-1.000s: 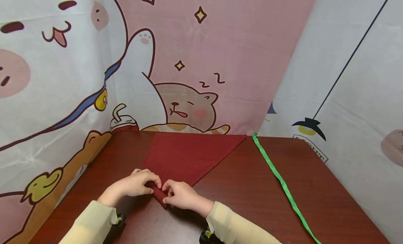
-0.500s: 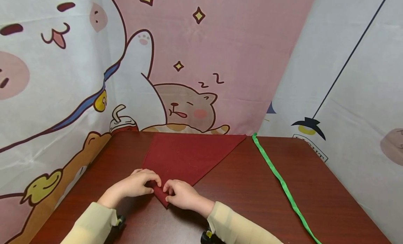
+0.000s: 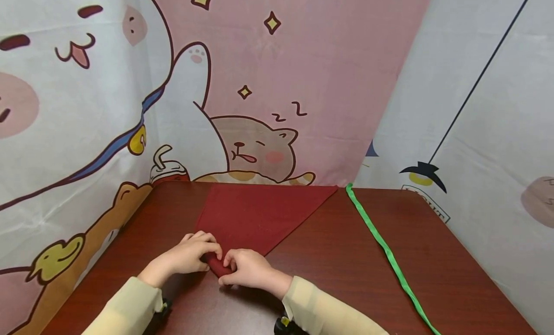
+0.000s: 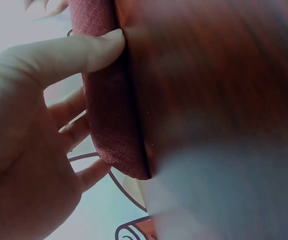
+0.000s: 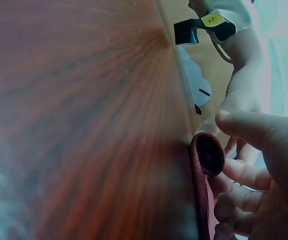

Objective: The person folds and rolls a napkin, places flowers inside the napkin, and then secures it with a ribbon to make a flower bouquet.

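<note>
Only right wrist view: hollow roll point(image 5: 209, 154)

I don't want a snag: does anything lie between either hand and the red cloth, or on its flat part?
Nothing visible does: the left hand grips the roll of the red cloth and the right hand touches it. The green strip lies apart, to the right.

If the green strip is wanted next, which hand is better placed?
Likely the right hand: it is nearer the green strip, with the left hand farther off. Both hold the partly rolled red cloth, so either must first let go.
</note>
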Action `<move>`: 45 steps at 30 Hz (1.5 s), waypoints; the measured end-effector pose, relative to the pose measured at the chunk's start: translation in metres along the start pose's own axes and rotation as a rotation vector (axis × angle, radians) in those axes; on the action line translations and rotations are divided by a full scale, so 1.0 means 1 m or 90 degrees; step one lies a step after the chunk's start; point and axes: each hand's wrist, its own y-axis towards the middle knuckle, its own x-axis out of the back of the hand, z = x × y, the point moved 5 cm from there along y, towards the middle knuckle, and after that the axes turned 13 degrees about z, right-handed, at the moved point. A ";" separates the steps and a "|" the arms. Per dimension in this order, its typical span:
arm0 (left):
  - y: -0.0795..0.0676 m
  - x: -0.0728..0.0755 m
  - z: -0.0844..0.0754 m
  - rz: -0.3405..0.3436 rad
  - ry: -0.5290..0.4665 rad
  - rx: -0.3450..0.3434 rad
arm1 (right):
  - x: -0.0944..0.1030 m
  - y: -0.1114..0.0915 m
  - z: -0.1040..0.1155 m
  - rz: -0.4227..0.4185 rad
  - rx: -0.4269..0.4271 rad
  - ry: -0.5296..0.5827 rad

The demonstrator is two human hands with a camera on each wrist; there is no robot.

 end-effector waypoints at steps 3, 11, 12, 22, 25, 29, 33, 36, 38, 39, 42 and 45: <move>0.002 0.000 0.000 0.004 0.005 0.004 | -0.001 0.001 0.000 0.007 -0.016 -0.003; 0.006 0.004 0.001 0.026 0.003 0.020 | 0.000 0.002 0.000 -0.008 -0.046 -0.055; 0.007 0.005 0.001 0.026 0.004 0.020 | 0.000 0.002 0.000 -0.011 -0.050 -0.060; 0.013 0.006 0.004 0.029 0.003 0.019 | 0.002 0.002 -0.001 -0.025 -0.059 -0.066; 0.013 0.005 0.005 0.031 0.001 0.021 | 0.002 0.001 -0.002 -0.028 -0.062 -0.070; 0.013 0.005 0.005 0.024 -0.003 0.022 | 0.004 0.000 -0.002 -0.038 -0.068 -0.091; 0.013 0.008 0.003 0.008 -0.007 0.012 | 0.006 -0.001 -0.005 -0.046 -0.074 -0.093; 0.013 0.008 0.001 -0.004 -0.002 0.003 | 0.007 -0.001 -0.008 -0.049 -0.073 -0.086; 0.014 0.007 0.000 -0.010 0.001 -0.002 | 0.008 -0.001 -0.009 -0.051 -0.070 -0.087; 0.014 0.006 0.000 -0.011 0.003 -0.003 | 0.008 -0.002 -0.009 -0.051 -0.069 -0.087; 0.015 0.002 0.000 -0.011 0.016 -0.002 | 0.009 -0.002 -0.010 -0.051 -0.066 -0.091; 0.016 0.000 0.000 -0.014 0.030 0.001 | 0.008 -0.002 -0.012 -0.047 -0.068 -0.077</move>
